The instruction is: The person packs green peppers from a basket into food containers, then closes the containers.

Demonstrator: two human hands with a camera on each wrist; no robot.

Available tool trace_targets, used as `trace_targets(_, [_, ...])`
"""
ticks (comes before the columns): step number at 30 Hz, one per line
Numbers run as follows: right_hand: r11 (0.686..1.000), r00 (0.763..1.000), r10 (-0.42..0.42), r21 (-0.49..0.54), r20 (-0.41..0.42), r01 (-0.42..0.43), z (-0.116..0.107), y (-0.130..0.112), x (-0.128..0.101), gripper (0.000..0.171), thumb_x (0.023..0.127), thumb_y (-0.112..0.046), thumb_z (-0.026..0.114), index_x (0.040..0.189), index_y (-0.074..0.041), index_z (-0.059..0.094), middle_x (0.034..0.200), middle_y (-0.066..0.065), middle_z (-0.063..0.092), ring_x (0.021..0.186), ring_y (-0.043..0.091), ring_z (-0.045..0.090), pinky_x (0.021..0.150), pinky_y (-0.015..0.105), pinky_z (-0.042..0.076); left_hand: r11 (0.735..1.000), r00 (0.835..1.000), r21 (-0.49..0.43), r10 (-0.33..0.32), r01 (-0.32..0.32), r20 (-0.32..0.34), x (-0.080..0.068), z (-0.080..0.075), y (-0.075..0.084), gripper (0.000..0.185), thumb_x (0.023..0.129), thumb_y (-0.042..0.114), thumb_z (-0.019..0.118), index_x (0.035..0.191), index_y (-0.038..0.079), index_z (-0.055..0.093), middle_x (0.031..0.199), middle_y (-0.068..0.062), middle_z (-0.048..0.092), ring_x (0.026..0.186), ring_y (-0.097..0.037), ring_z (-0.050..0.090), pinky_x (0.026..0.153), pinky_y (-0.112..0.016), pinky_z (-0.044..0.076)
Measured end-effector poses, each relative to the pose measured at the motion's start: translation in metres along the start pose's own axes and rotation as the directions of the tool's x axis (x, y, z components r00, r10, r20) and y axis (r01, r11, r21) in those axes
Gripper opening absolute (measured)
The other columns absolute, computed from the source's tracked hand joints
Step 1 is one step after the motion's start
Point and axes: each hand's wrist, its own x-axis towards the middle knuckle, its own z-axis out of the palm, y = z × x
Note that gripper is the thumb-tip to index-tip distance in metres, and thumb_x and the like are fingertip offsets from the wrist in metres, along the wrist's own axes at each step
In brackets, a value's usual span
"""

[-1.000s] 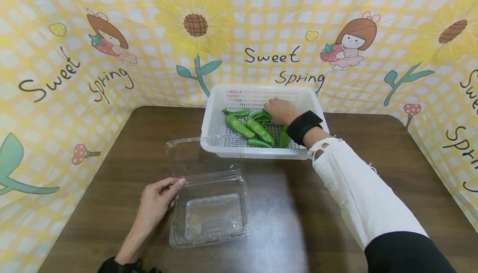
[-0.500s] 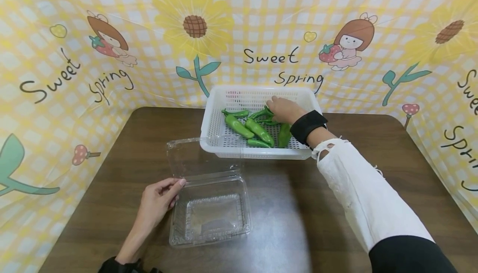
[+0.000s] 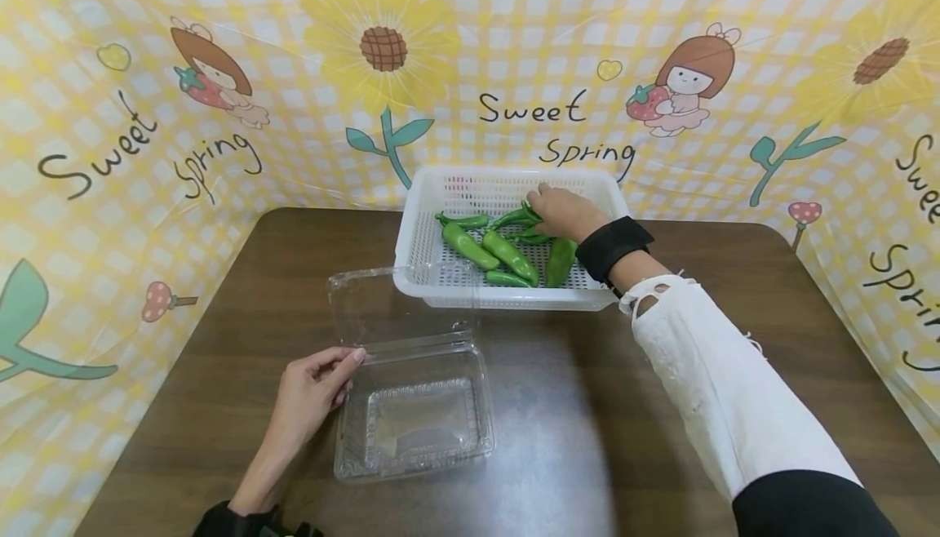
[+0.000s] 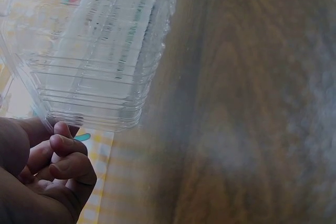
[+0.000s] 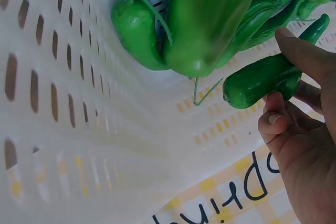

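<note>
Thumb and fingers of my left hand pinch the upper left edge of a clear plastic clamshell box, whose lid stands raised behind it. In the left wrist view the box's ridged side rises above the curled fingers. Inside a white perforated basket, my right hand pinches a green pepper; the right wrist view shows this pepper between thumb and fingers. Several other green peppers lie in the basket, some partly hidden by the right hand.
The basket stands at the back of a brown wooden table, close to a yellow checked cloth that hangs behind and on both sides. The clamshell's raised lid overlaps the basket's front left corner in the head view.
My right hand has shifted slightly right and up within the basket, and a pepper stem end now shows at its fingers. The left hand and the box have stayed in place.
</note>
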Motion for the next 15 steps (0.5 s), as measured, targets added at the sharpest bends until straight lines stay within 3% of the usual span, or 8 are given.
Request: trace_targets(15, [0.999, 1.000, -0.026, -0.024, -0.001, 0.026, -0.021, -0.010, -0.015, 0.047, 0.092, -0.022, 0.072, 0.126, 0.004, 0.053, 0.119, 0.024, 0.057, 0.101, 0.035, 0.063, 0.086, 0.044, 0.053, 1.000, 1.000, 0.007, -0.003, 0.003, -0.010, 0.001, 0.000, -0.002, 0.033, 0.093, 0.040, 0.068, 0.098, 0.007, 0.075, 0.063, 0.000, 0.058, 0.051, -0.007, 0.050, 0.044, -0.022, 0.043])
